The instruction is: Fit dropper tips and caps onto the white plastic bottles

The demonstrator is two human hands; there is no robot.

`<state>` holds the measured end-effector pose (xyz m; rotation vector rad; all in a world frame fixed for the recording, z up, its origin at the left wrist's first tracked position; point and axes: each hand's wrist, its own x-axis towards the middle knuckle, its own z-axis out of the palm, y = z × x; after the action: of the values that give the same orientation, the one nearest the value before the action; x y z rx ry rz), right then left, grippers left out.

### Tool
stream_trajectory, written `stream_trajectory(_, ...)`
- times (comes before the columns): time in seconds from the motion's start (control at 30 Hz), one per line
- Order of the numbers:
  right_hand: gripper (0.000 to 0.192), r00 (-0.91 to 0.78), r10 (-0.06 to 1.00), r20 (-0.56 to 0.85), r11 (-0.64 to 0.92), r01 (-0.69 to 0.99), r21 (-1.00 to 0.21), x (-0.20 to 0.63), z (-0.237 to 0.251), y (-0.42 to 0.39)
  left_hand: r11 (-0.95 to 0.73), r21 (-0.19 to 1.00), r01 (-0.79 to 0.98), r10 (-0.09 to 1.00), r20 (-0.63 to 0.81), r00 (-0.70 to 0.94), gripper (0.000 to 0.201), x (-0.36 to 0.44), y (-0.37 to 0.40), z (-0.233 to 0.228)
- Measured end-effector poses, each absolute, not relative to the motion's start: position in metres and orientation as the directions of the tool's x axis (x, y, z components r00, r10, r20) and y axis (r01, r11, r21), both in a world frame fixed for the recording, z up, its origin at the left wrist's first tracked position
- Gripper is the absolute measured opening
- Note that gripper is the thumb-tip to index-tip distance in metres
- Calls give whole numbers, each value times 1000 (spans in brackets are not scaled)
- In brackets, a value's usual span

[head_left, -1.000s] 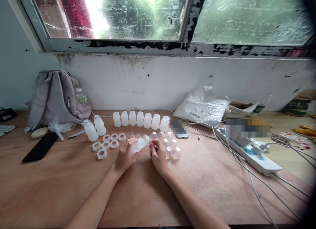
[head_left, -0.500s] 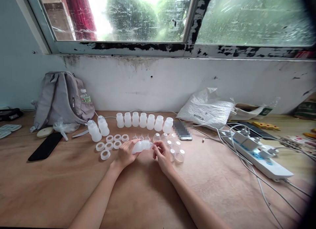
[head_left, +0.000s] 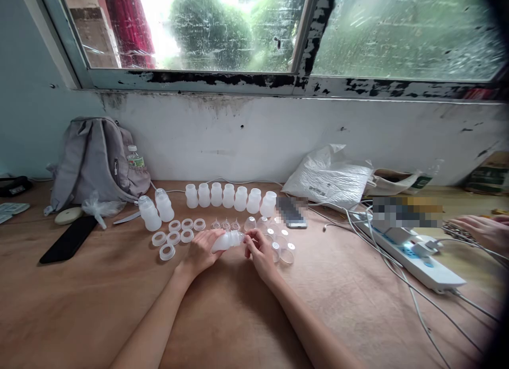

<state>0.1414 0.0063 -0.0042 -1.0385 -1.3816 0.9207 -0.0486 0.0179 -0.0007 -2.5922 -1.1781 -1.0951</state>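
Observation:
My left hand [head_left: 202, 249] is wrapped round a frosted white baby bottle [head_left: 225, 242], which lies tilted on its side with its neck to the right. At that neck, the fingers of my right hand [head_left: 259, 247] pinch the tip of a clear bottle nipple [head_left: 240, 236]. Just behind my hands stand several loose nipples [head_left: 226, 225]. White screw rings [head_left: 167, 252] lie in a cluster left of my left hand. Several clear dome caps [head_left: 287, 255] sit beside my right hand. Farther back is a row of frosted bottles [head_left: 216, 194], and two assembled bottles [head_left: 150, 214] stand at its left.
A black phone [head_left: 69, 240] and a grey backpack [head_left: 93, 162] are at the left. A second phone [head_left: 296, 220] lies by a silver plastic bag [head_left: 330, 175]. A power strip [head_left: 437, 271] with loose cables occupies the right. Another person's hand [head_left: 485, 232] reaches in at the right edge.
Another person's hand has come in at the right edge. The view has shifted slightly. My hands keep nearly the same hold on the bottle and nipple.

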Motion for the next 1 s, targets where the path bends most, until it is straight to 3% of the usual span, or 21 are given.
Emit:
stream_trajectory(0.33,23,11,949,316,312,115,-943,143,-3,7,-702,156,695,604,647,465,34,-49,18,-1)
stream_trajectory(0.67,43,79,920,384,346,299,-889,142,-5,10,-742,183,645,583,650,487,36,-47,15,1)
stream_trajectory(0.83,43,75,948,310,290,205,-935,143,-2,8,-756,319,571,627,603,494,43,-45,8,8)
stream_trajectory(0.93,27,16,962,273,272,36,-962,143,9,1,-704,481,522,706,555,441,49,-42,3,14)
stream_trajectory(1.0,33,-90,958,272,266,-70,-961,143,16,-3,-642,597,482,767,498,405,47,-40,0,17)
